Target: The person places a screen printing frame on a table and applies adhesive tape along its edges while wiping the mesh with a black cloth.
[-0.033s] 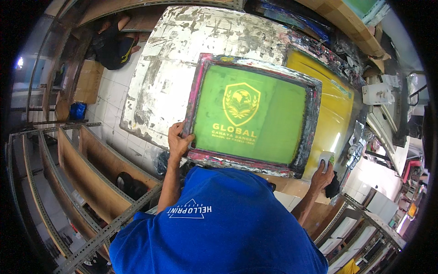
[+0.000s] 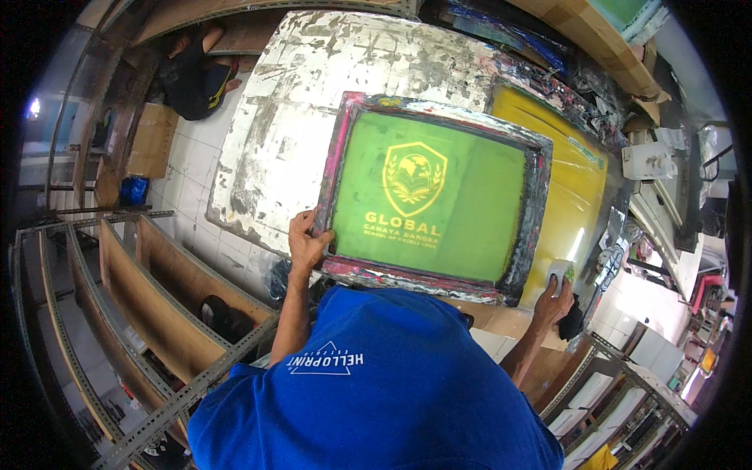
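A silk-screen frame (image 2: 539,205) with paint-smeared edges lies flat in front of me. Its green mesh (image 2: 478,180) bears a yellow shield emblem (image 2: 415,178) with lettering below. My left hand (image 2: 309,241) grips the frame's near left corner, thumb over the inner edge. Beyond the frame's near right corner, my right hand (image 2: 554,301) is closed on a small whitish piece (image 2: 561,271) with a bit of green at its edge; its exact kind I cannot make out. Black cloth (image 2: 576,319) lies against that hand. Under the right side shows a yellow sheet (image 2: 576,188).
The frame rests on a paint-stained white table (image 2: 274,102). Metal racks with wooden shelves (image 2: 149,286) stand at the left, another rack (image 2: 607,392) at the lower right. A white plastic container (image 2: 648,160) sits far right. Another person (image 2: 196,78) is low at the far left.
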`<state>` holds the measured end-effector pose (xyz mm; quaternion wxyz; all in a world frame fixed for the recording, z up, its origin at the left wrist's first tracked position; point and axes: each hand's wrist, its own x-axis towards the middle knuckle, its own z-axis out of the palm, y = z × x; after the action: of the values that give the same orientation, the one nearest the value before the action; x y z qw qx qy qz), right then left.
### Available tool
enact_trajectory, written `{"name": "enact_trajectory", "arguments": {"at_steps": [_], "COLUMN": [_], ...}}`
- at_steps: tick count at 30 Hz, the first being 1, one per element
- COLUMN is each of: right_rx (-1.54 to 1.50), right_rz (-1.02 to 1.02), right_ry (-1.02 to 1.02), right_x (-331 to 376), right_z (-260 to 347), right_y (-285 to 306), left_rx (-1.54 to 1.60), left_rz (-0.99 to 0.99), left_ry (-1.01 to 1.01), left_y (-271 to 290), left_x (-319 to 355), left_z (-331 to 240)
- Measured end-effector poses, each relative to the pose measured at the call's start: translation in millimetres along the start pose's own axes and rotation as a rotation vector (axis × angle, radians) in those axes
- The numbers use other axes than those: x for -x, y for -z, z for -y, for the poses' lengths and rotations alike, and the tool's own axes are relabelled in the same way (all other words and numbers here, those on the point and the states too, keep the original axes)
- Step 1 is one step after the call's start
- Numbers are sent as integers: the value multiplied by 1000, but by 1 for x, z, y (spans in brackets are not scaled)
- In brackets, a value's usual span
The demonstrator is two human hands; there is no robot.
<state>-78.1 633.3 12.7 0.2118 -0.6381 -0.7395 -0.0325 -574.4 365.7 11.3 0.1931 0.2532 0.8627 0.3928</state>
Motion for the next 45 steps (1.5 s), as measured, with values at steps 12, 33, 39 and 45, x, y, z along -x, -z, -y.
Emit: {"name": "enact_trajectory", "arguments": {"at_steps": [12,33,39,45], "right_rx": [163,54,75,57], "right_rz": [-100,-137,-145,-119], "right_ry": [80,89,96,72], "right_x": [14,19,21,21], "right_z": [14,4,-2,2], "right_y": [-8,-20,-23,-21], "left_rx": [-45,-62,-38,-38], "left_rz": [-9,-71,-79,-27], "left_ry": [-15,-97,-118,-147], "left_y": [-2,-5,0,-1], "left_x": [-2,-2,-10,-36], "left_z": [7,12,-2,-6]}}
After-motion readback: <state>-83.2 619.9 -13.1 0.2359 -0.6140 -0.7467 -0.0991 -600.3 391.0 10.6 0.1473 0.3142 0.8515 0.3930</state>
